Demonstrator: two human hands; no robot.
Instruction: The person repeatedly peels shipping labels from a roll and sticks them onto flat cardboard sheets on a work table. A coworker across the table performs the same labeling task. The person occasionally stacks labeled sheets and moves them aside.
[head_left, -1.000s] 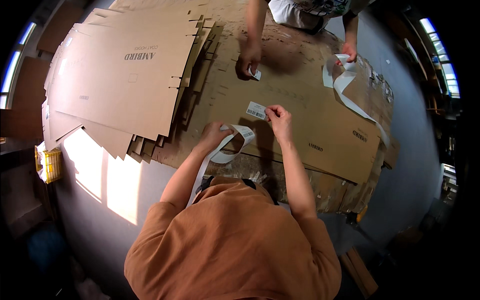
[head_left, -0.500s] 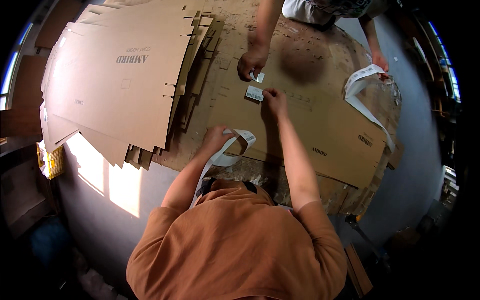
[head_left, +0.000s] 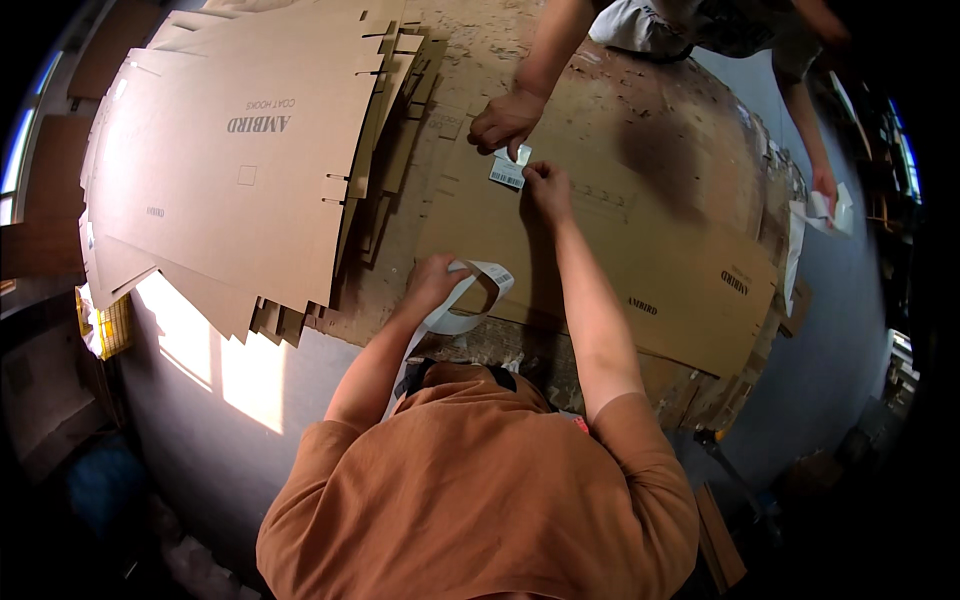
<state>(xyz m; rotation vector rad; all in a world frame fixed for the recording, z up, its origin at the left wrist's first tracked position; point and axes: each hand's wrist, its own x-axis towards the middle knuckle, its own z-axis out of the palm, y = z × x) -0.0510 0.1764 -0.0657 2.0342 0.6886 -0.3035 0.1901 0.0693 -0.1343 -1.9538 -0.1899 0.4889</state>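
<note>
My left hand [head_left: 434, 284] is closed around a white strip of labels [head_left: 458, 322], which loops out to the right and hangs down in front of me. My right hand [head_left: 549, 192] reaches forward over a flat cardboard box blank [head_left: 590, 265]. Its thumb and finger are pinched at the right edge of a white barcode label [head_left: 506, 176], at the blank's far left part. Whether the label is fully stuck down cannot be made out. Just beyond it, a co-worker's hand [head_left: 507, 120] presses at a small pale sticker [head_left: 514, 154] that meets the label's upper edge.
The co-worker's other hand [head_left: 825, 192] holds a second white strip [head_left: 796, 250] past the worktable's right edge. A tall stack of printed box blanks [head_left: 215, 150] covers the left side. The worn tabletop [head_left: 690, 110] shows beyond. A yellow basket [head_left: 116, 325] stands at far left.
The co-worker's near hand has come down onto the label's upper edge with the small sticker. Their other hand has swung right and outward with its strip. My right hand has shifted slightly away from me.
</note>
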